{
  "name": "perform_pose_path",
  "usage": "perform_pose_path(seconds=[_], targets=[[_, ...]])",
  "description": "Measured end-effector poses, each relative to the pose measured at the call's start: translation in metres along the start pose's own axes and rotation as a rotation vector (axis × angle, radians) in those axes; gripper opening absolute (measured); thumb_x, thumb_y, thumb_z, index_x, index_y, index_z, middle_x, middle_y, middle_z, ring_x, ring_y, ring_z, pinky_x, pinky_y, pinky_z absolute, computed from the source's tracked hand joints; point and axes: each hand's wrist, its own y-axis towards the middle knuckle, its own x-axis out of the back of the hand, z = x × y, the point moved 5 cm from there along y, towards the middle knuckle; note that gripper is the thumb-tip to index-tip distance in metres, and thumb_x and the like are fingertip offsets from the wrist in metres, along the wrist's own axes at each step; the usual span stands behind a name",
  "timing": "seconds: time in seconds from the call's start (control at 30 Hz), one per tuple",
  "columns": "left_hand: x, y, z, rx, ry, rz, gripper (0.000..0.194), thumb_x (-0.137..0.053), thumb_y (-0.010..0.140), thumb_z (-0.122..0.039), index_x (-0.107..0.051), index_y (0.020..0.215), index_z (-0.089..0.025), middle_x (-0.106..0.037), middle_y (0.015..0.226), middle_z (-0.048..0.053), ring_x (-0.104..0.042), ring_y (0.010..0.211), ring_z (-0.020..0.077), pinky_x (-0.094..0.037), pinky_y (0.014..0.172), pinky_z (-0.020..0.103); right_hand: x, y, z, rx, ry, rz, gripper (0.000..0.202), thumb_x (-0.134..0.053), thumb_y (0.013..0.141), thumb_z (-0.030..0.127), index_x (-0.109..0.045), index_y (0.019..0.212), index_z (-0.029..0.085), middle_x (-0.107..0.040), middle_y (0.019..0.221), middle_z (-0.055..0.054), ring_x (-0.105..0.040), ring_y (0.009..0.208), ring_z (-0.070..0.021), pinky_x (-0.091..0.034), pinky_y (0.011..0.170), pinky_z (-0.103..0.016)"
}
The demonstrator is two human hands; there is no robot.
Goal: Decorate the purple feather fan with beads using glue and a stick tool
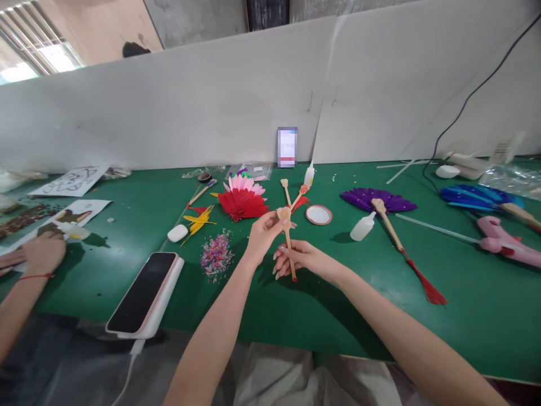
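My left hand (261, 237) pinches the broad top of a wooden fan handle (288, 241). A pale, translucent piece covers that top end. Lower down, the fingers of my right hand (310, 260) are closed around the shaft, whose end shows a red spot. Just behind my hands lie two more wooden handles (285, 190) and a red tassel (302, 202). To the left are red feathers (242, 204), pink feathers (240, 184) and yellow feathers (199, 223). A round lid with a red rim (319, 215) lies to the right.
Colourful flakes (216, 255) and a phone on a white block (143, 293) lie left. Rightward are a small bottle (362, 226), a purple feather fan (378, 202), a blue feather fan (477, 197) and a pink glue gun (507, 242). Another person's hand (44, 251) works far left.
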Motion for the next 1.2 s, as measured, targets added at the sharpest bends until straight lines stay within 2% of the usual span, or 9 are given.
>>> perform_pose_path(seconds=[0.1, 0.17, 0.23, 0.3, 0.4, 0.53, 0.73, 1.07, 1.2], targets=[[-0.009, -0.003, 0.003, 0.037, -0.009, 0.137, 0.065, -0.071, 0.069, -0.029, -0.043, 0.126, -0.016, -0.069, 0.096, 0.011, -0.065, 0.090, 0.0229, -0.050, 0.079, 0.034, 0.002, 0.001, -0.001, 0.020, 0.029, -0.024, 0.036, -0.060, 0.078, 0.049, -0.052, 0.083, 0.015, -0.067, 0.068, -0.003, -0.068, 0.061, -0.0137, -0.053, 0.059, -0.024], [-0.011, -0.004, 0.005, 0.047, -0.025, 0.151, 0.078, -0.070, 0.070, -0.027, -0.028, 0.136, -0.019, -0.069, 0.094, 0.010, -0.066, 0.086, 0.0219, -0.051, 0.076, 0.034, 0.003, 0.000, -0.001, 0.021, 0.029, -0.015, 0.036, -0.061, 0.077, 0.049, -0.052, 0.082, 0.015, -0.067, 0.066, -0.002, -0.067, 0.059, -0.0135, -0.053, 0.057, -0.024], [-0.011, -0.004, 0.007, 0.039, -0.048, 0.130, 0.083, -0.068, 0.072, -0.027, -0.021, 0.140, -0.022, -0.070, 0.086, 0.006, -0.067, 0.079, 0.0199, -0.052, 0.074, 0.033, 0.003, 0.000, -0.002, 0.010, 0.022, -0.009, 0.035, -0.060, 0.078, 0.049, -0.052, 0.082, 0.015, -0.067, 0.065, -0.002, -0.067, 0.057, -0.0133, -0.053, 0.056, -0.024], [-0.011, -0.004, 0.006, 0.027, -0.050, 0.111, 0.080, -0.067, 0.073, -0.028, -0.022, 0.140, -0.023, -0.069, 0.078, 0.003, -0.067, 0.073, 0.0184, -0.053, 0.072, 0.031, 0.002, 0.000, -0.002, 0.001, 0.020, -0.019, 0.034, -0.059, 0.078, 0.048, -0.052, 0.082, 0.015, -0.067, 0.064, -0.002, -0.067, 0.055, -0.0131, -0.053, 0.055, -0.024], [-0.010, -0.005, 0.005, 0.024, -0.014, 0.075, 0.074, -0.065, 0.074, -0.032, -0.029, 0.137, -0.024, -0.066, 0.071, 0.001, -0.065, 0.064, 0.0167, -0.052, 0.060, 0.026, 0.000, 0.000, -0.002, 0.006, 0.025, -0.045, 0.035, -0.060, 0.078, 0.049, -0.052, 0.079, 0.015, -0.067, 0.063, -0.002, -0.066, 0.054, -0.0126, -0.054, 0.055, -0.024], [-0.010, -0.006, 0.004, 0.033, 0.028, -0.006, 0.062, -0.061, 0.077, -0.036, -0.035, 0.132, -0.024, -0.060, 0.061, -0.002, -0.055, 0.044, 0.0119, -0.043, 0.041, 0.021, -0.005, 0.002, -0.004, 0.021, 0.027, -0.056, 0.038, -0.060, 0.075, 0.052, -0.052, 0.076, 0.015, -0.067, 0.062, -0.001, -0.065, 0.053, -0.0123, -0.054, 0.054, -0.024], [-0.009, -0.008, 0.006, 0.031, -0.003, -0.113, 0.048, -0.058, 0.078, -0.038, -0.043, 0.121, -0.023, -0.054, 0.054, -0.004, -0.052, 0.043, 0.0114, -0.042, 0.041, 0.021, -0.012, 0.004, -0.008, 0.041, 0.022, -0.048, 0.042, -0.059, 0.074, 0.055, -0.053, 0.069, 0.014, -0.066, 0.061, -0.003, -0.065, 0.052, -0.0124, -0.054, 0.053, -0.024], [-0.001, -0.005, 0.008, 0.025, 0.077, -0.171, 0.038, -0.054, 0.080, -0.047, -0.052, 0.108, -0.021, -0.052, 0.048, -0.005, -0.050, 0.037, 0.0121, -0.042, 0.038, 0.023, -0.021, 0.007, -0.013, 0.067, 0.034, -0.020, 0.040, -0.055, 0.076, 0.056, -0.046, 0.074, 0.017, -0.064, 0.057, 0.001, -0.062, 0.046, -0.0113, -0.050, 0.045, -0.022], [0.008, -0.001, 0.012, -0.012, 0.123, -0.264, 0.039, -0.053, 0.080, -0.050, -0.056, 0.104, -0.019, -0.061, 0.062, 0.000, -0.053, 0.043, 0.0113, -0.043, 0.042, 0.023, -0.025, 0.006, -0.014, 0.049, 0.042, 0.017, 0.043, -0.057, 0.073, 0.058, -0.047, 0.075, 0.017, -0.064, 0.057, 0.000, -0.063, 0.047, -0.0131, -0.050, 0.046, -0.023]])
